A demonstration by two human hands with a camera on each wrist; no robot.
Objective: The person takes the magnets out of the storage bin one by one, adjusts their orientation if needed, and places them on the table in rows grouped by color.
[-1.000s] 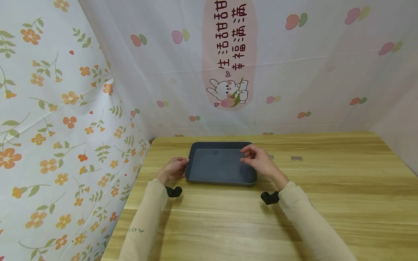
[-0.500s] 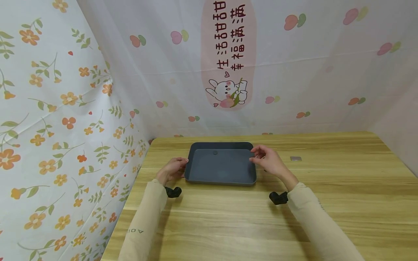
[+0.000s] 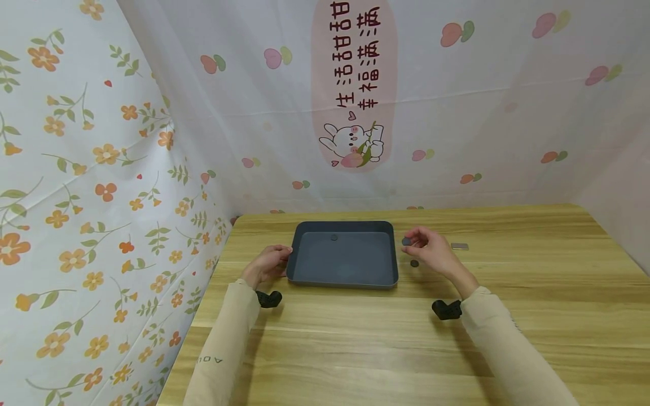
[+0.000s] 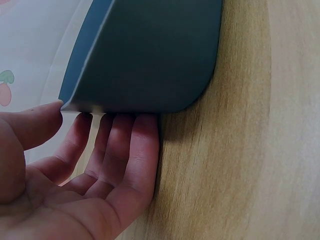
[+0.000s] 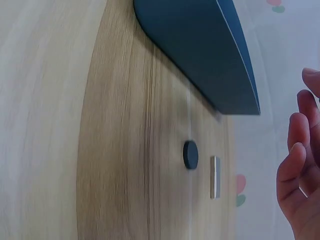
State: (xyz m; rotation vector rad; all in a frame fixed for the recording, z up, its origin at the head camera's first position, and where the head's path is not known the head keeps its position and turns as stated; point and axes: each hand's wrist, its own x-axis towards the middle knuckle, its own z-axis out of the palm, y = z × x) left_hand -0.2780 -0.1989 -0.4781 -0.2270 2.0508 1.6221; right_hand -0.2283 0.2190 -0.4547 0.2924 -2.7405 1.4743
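A dark grey rectangular tray (image 3: 345, 259) lies on the wooden table, a small dark disc (image 3: 333, 237) in its far part. My left hand (image 3: 266, 264) holds the tray's left side; in the left wrist view the thumb is at the rim and the fingers lie against the outer wall. Just right of the tray, my right hand (image 3: 431, 251) pinches a dark round disc (image 3: 406, 241) between thumb and fingers. That disc is outside the right wrist view, where the hand shows only partly. Another black disc (image 5: 190, 154) rests on the table below this hand.
A flat silver rectangular piece (image 3: 460, 246) lies right of my right hand. In the right wrist view a light rectangular piece (image 5: 215, 177) is beyond the black disc. A patterned cloth (image 3: 284, 141) hangs behind the table (image 3: 345, 349), another (image 3: 101, 197) on its left.
My right hand has moved right, from over the tray to beside it, bringing the pinched disc into sight against the wood and uncovering the disc on the table. The left hand stays at the tray.
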